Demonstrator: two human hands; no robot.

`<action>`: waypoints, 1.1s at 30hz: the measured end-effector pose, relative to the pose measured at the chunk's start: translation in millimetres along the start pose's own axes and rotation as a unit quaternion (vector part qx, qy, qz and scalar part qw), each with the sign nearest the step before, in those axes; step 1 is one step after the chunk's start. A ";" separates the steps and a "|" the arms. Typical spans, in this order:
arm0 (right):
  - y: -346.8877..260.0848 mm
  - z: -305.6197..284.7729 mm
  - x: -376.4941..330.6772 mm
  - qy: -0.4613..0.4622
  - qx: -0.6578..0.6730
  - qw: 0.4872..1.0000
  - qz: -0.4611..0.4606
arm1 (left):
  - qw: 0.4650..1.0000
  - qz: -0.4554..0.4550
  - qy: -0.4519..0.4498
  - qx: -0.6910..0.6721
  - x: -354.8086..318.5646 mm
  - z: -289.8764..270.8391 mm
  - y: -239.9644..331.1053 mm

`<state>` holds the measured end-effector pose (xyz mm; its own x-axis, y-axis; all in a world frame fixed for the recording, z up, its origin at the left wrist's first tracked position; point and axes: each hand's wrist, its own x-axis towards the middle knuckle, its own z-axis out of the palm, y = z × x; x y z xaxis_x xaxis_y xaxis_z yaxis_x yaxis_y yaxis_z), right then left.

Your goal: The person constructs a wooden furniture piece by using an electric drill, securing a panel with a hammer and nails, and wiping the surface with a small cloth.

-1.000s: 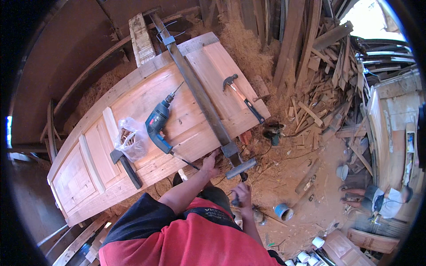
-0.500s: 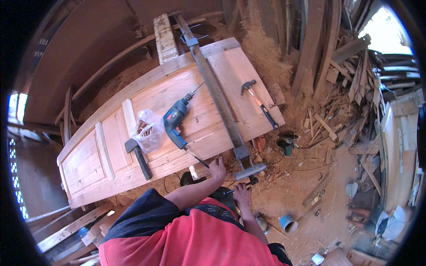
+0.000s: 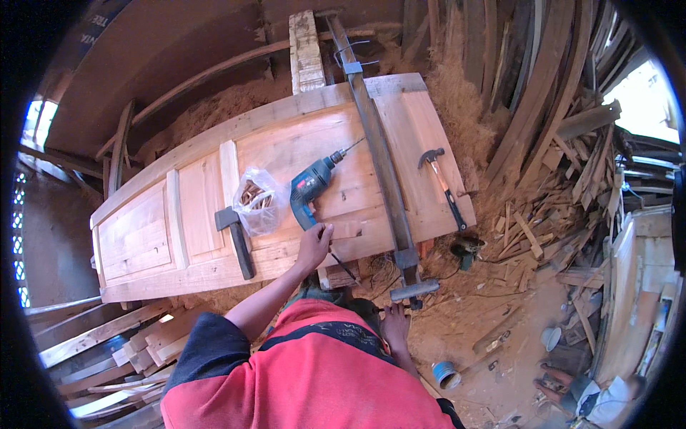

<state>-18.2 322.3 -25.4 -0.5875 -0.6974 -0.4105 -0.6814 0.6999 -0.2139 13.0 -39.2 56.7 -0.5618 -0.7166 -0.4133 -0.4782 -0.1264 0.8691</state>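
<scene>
A paneled wooden door [image 3: 343, 236] lies flat with a long metal bar clamp [image 3: 382, 154] across it. My left hand [image 3: 314, 244] is closed at the door's near edge, over the black power cord [image 3: 344, 269] just below the grip of a blue drill [image 3: 311, 187]. The drill lies on its side, its bit toward the clamp. Beside the clamp's near end, my right hand [image 3: 394, 323] has its fingers curled at the clamp's turning handle [image 3: 414, 304], partly hidden. A clear plastic bag of small wooden pieces [image 3: 259, 200] sits left of the drill.
A dark-headed mallet [image 3: 239, 239] and a claw hammer [image 3: 444, 189] rest on the door. Scrap wood [image 3: 525, 229] is heaped at the right, and stacked boards [image 3: 136, 357] stand lower left. A blue can [image 3: 446, 375] lies on the floor. Another person [image 3: 597, 397] is at lower right.
My left hand has moved up and left, from beyond the door's near edge to just below the drill's grip. My right hand stays by the clamp's handle. The view has shifted.
</scene>
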 end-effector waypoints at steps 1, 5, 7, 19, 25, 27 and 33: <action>-2.2 -2.6 1.6 -0.008 0.000 1.000 0.013 | 1.000 0.019 -0.004 -0.003 13.7 -3.0 6.2; -8.7 -11.0 8.3 -0.039 -0.011 0.998 0.039 | 0.968 0.085 -0.069 0.227 63.6 -12.7 52.0; -11.7 -13.1 11.7 -0.062 0.008 0.996 0.062 | 0.975 0.082 -0.093 0.182 106.5 -19.5 84.9; -29.7 -15.1 21.7 -0.115 0.037 0.974 0.192 | 0.879 0.192 -0.029 0.437 552.0 -35.9 149.0; -30.2 -20.0 35.3 -0.087 0.016 0.983 0.162 | 0.870 0.183 -0.112 0.443 570.0 -32.1 120.7; -28.5 -25.4 42.1 -0.210 0.080 0.945 0.237 | 0.878 0.193 -0.084 0.431 565.1 -33.3 118.7; -49.3 -52.2 31.7 0.024 0.184 0.946 0.265 | 0.903 0.139 -0.119 0.390 582.0 -31.2 130.1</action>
<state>-26.0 257.7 18.4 -0.8294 -0.2334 -0.5076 -0.0932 0.9536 -0.2863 -355.2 -494.1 -62.2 -0.8177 -0.4673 -0.3362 -0.5744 0.6229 0.5311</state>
